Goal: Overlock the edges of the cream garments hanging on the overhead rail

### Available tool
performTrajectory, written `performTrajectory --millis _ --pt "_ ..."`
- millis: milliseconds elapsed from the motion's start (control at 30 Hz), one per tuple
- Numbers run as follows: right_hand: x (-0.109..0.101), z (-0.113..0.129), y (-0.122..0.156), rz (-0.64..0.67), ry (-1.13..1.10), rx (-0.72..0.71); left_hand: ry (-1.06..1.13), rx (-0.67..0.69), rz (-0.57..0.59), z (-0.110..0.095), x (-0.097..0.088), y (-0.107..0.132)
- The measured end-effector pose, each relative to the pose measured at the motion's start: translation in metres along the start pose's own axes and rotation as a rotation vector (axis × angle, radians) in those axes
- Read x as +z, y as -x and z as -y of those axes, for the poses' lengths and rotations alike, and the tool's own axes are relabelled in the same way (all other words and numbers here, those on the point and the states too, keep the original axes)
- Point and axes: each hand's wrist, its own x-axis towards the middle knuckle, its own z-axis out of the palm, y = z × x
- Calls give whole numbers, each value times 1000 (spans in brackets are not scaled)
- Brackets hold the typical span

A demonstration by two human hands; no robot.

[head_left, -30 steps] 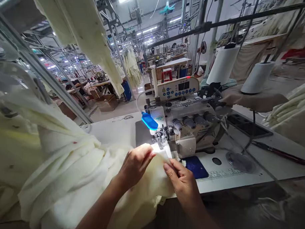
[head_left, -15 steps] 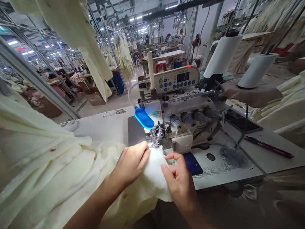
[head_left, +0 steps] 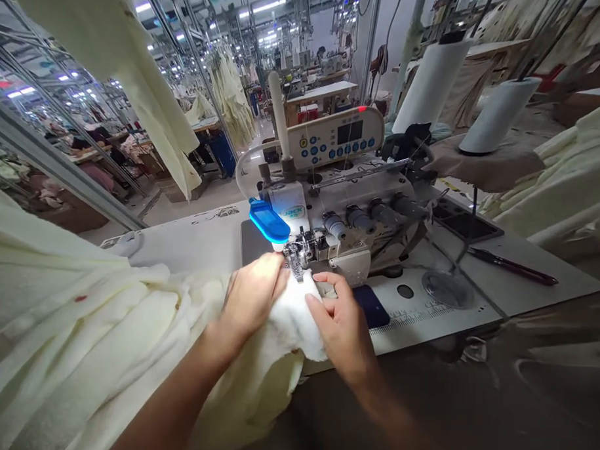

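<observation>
The pale cloth [head_left: 297,310] lies in front of the sewing machine [head_left: 348,187], its far edge right at the presser foot [head_left: 295,264], and it runs between and under both hands. Left of the machine's foot, the left hand [head_left: 253,289] is closed down on the cloth, fingers bent together. Right of the foot, the right hand [head_left: 340,321] is narrowly parted, thumb and forefinger curved at the cloth's right edge; the thumb touches it, but whether the fingers pinch it I cannot tell. The cloth is soft, creamy, bright white near the machine, and spreads in loose folds over the tabletop [head_left: 191,241] to the machine's left
</observation>
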Motion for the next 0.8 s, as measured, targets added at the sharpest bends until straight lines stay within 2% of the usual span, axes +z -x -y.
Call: performTrajectory --millis 67,133,167,267,300,333,400,467,600,700,800 --pt "0 -4 17 77 -166 34 75 187 -191 -10 0 24" --pt "1 -12 32 134 -313 44 139 340 -266 -20 5 48" --pt "2 -17 37 105 -323 31 176 361 -278 -24 8 58" --pt "6 -33 35 -118 -172 -4 346 280 -370 -28 17 70" --pt "8 -37 31 -114 -148 9 405 255 -399 -28 18 71" --pt "9 -40 27 -46 -158 39 445 240 -411 -27 19 71" --pt "9 -42 24 171 -230 98 456 234 -413 -27 19 73" --pt "6 -36 30 286 -270 108 433 232 -406 -29 18 77" --pt "-8 -20 50 273 -168 13 349 262 -419 -38 20 88" --pt "-16 -14 58 254 -54 -83 411 275 -498 -44 20 89" --pt "-21 -14 62 280 -42 -90 465 294 -523 -47 16 90"
